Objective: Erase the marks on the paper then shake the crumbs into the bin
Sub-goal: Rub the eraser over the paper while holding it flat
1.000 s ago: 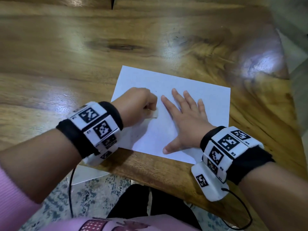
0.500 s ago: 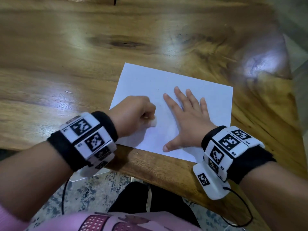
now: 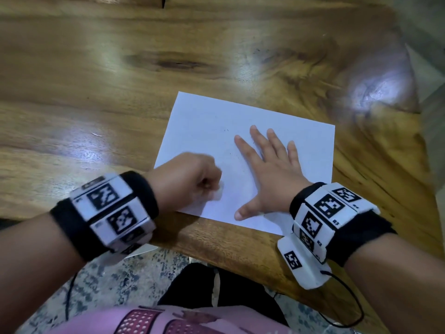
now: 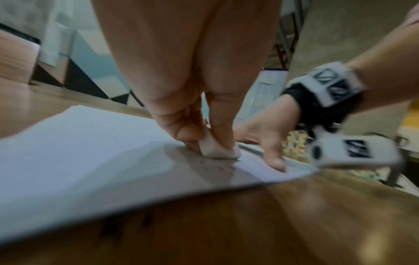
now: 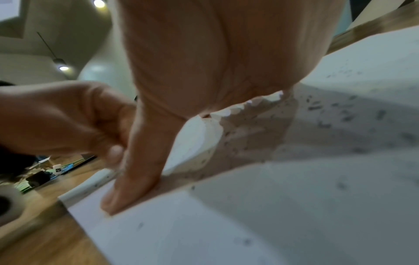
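A white sheet of paper (image 3: pixel 207 131) lies on the wooden table (image 3: pixel 120 68) near its front edge. My left hand (image 3: pixel 190 177) pinches a small white eraser (image 3: pixel 218 192) and holds it down on the paper's near left part; in the left wrist view the eraser (image 4: pixel 215 149) sits between thumb and fingers against the paper (image 4: pixel 79 143). My right hand (image 3: pixel 267 169) lies flat on the sheet with its fingers spread. Dark eraser crumbs (image 5: pixel 335 114) are scattered over the paper (image 5: pixel 294 206) in the right wrist view. No bin is in view.
The table's front edge (image 3: pixel 216 251) runs just below the paper, with patterned floor (image 3: pixel 115 285) beneath it. The table's right corner (image 3: pixel 385 92) lies beyond the sheet. A wide stretch of bare wood lies left of the paper and behind it.
My left hand has drawn the eraser toward the paper's near edge, and is blurred with motion now. The right hand stays flat on the sheet.
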Demonstrator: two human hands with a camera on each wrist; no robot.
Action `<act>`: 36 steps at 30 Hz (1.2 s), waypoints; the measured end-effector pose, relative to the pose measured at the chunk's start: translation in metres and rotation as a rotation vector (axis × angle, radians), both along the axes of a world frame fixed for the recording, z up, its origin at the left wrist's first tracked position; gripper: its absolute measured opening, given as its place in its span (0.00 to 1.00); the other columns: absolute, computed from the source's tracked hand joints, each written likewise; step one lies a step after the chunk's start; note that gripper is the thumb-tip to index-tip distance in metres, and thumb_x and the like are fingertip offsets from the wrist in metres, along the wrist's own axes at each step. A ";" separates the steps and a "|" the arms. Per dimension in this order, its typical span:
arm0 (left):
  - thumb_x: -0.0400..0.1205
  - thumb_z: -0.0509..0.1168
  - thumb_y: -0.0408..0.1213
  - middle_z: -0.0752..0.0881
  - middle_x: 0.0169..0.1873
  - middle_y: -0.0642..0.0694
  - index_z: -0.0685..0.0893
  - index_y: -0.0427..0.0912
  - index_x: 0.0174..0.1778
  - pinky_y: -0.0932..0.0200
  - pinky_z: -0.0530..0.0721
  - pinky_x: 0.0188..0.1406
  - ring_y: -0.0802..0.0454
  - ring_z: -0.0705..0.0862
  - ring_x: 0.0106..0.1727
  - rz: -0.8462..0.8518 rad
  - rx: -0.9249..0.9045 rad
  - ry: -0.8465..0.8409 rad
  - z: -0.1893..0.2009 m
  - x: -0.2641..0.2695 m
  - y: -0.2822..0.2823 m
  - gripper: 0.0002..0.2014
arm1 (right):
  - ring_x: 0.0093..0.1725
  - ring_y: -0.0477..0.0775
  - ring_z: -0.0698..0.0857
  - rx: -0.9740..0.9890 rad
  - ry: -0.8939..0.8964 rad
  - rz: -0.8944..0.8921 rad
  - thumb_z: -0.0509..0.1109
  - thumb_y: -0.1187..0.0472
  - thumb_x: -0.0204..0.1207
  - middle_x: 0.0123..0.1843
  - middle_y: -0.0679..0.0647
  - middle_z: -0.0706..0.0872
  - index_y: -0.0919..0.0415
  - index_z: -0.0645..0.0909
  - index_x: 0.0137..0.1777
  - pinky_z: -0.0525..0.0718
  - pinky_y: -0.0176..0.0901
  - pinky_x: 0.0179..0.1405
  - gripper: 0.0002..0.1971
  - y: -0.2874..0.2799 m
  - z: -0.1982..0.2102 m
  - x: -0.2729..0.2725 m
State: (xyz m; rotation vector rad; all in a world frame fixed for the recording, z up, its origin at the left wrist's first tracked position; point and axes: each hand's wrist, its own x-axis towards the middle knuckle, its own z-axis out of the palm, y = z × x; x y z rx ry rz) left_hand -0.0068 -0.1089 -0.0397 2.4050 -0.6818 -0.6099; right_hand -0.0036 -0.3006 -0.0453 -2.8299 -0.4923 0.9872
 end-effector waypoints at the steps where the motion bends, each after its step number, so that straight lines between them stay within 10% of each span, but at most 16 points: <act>1: 0.71 0.72 0.36 0.81 0.33 0.46 0.84 0.40 0.31 0.62 0.73 0.35 0.49 0.81 0.36 -0.022 0.011 0.041 0.000 -0.005 0.001 0.06 | 0.77 0.53 0.19 0.000 0.000 0.001 0.78 0.29 0.49 0.78 0.45 0.18 0.40 0.24 0.79 0.25 0.63 0.75 0.72 0.000 0.000 0.000; 9: 0.73 0.66 0.31 0.80 0.34 0.46 0.83 0.39 0.38 0.61 0.65 0.37 0.46 0.79 0.39 0.006 0.066 -0.076 0.002 0.033 -0.039 0.01 | 0.77 0.54 0.20 0.000 -0.009 0.011 0.78 0.29 0.50 0.78 0.45 0.18 0.43 0.25 0.79 0.25 0.63 0.74 0.72 0.000 0.001 0.000; 14: 0.73 0.64 0.36 0.82 0.36 0.44 0.83 0.39 0.33 0.55 0.77 0.40 0.47 0.81 0.38 -0.130 0.066 0.037 0.000 -0.008 -0.016 0.06 | 0.76 0.53 0.19 0.009 -0.007 0.007 0.78 0.29 0.51 0.78 0.45 0.17 0.43 0.22 0.78 0.23 0.62 0.73 0.73 0.000 -0.001 -0.001; 19: 0.74 0.64 0.28 0.78 0.37 0.48 0.85 0.42 0.38 0.67 0.62 0.35 0.52 0.75 0.40 -0.028 0.056 -0.055 0.004 0.032 -0.043 0.06 | 0.77 0.52 0.19 0.024 -0.020 0.002 0.79 0.30 0.50 0.78 0.44 0.18 0.42 0.22 0.78 0.23 0.62 0.74 0.73 0.000 -0.001 -0.001; 22: 0.72 0.63 0.31 0.76 0.32 0.48 0.79 0.46 0.27 0.63 0.66 0.36 0.49 0.77 0.36 -0.045 0.028 -0.081 0.001 0.016 -0.033 0.08 | 0.77 0.52 0.20 0.021 -0.022 -0.001 0.79 0.29 0.50 0.78 0.43 0.18 0.44 0.22 0.78 0.24 0.60 0.73 0.74 -0.001 -0.001 -0.001; 36: 0.73 0.64 0.29 0.82 0.36 0.43 0.83 0.37 0.35 0.59 0.71 0.36 0.46 0.79 0.39 -0.062 0.072 -0.018 0.003 0.003 -0.041 0.03 | 0.78 0.49 0.21 0.034 -0.035 -0.025 0.79 0.29 0.47 0.79 0.42 0.20 0.52 0.20 0.78 0.24 0.58 0.74 0.78 -0.001 -0.002 -0.002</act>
